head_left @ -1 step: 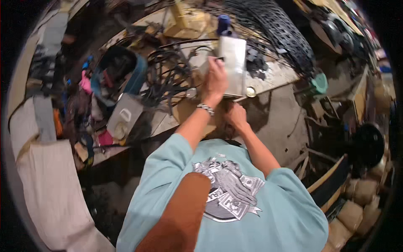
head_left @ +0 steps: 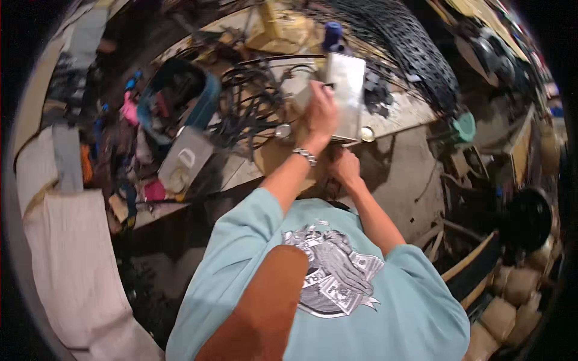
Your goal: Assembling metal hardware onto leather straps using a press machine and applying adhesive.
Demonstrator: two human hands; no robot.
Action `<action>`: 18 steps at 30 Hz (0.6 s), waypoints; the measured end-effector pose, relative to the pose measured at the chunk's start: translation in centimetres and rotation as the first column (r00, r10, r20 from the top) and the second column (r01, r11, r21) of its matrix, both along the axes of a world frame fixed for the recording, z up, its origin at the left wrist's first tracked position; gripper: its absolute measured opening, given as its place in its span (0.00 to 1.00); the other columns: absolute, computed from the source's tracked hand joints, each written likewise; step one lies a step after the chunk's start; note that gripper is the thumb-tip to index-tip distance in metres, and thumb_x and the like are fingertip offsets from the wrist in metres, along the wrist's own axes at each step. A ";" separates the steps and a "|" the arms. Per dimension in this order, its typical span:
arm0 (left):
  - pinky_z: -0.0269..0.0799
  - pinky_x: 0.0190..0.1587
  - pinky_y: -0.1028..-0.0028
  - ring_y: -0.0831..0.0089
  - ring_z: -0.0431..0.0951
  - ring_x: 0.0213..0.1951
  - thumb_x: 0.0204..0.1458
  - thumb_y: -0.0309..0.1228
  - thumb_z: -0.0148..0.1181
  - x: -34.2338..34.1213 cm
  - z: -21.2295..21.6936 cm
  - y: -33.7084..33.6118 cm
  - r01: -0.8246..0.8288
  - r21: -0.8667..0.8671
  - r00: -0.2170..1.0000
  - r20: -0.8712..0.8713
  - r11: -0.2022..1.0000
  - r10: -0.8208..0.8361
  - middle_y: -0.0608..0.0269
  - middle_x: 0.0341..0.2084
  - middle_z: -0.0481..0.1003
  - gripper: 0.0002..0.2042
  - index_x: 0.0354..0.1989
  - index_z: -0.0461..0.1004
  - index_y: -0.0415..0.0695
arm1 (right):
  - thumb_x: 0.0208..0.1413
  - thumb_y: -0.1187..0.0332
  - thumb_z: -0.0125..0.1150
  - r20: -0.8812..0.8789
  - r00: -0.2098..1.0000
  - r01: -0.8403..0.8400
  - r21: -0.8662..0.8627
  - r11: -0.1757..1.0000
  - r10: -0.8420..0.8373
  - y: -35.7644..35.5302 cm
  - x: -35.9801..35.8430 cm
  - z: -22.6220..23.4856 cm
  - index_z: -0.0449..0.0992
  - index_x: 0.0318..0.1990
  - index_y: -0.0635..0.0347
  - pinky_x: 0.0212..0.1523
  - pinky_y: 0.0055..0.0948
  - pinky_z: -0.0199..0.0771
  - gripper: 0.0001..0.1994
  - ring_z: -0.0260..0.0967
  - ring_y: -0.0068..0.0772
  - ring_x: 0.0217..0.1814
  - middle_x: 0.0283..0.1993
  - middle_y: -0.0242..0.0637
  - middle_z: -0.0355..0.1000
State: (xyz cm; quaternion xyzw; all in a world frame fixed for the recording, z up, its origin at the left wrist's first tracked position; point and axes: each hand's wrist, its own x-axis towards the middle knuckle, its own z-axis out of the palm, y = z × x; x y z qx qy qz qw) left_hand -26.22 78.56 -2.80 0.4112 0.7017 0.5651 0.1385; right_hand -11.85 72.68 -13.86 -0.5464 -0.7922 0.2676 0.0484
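A tall, shiny metal can (head_left: 349,99) with rectangular sides is in front of me, over the cluttered worktop's near edge. My left hand (head_left: 323,111), a chain bracelet at its wrist, is closed at the can's left side, around what looks like its dark handle. Close under the near end of the can is my right hand (head_left: 345,166), its fingers curled; what they grip, if anything, is hidden. A small round metal lid (head_left: 368,133) lies just right of the can. Left of my left wrist sits a small clear jar (head_left: 282,131).
Tangled black strips (head_left: 250,108) fill the worktop to the left. Beyond them are a blue-green bin (head_left: 208,99) and another metal can (head_left: 185,157). Black mesh (head_left: 409,48) spreads at the far right, near a green bowl (head_left: 464,127). A blue container (head_left: 332,36) stands behind the can.
The whole view has shifted slightly, so everything sits a little farther right. Both hands keep about the same place against the can.
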 end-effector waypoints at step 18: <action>0.66 0.36 0.54 0.44 0.72 0.32 0.63 0.33 0.42 -1.6 -0.1 -1.1 -0.049 -0.122 0.999 0.012 0.991 0.051 0.42 0.28 0.71 0.10 0.42 0.61 0.38 | 0.50 0.68 0.62 -0.261 0.949 -0.174 0.042 0.984 0.179 -1.6 3.1 6.2 0.69 0.53 0.62 0.47 0.43 0.74 0.21 0.72 0.53 0.46 0.46 0.51 0.72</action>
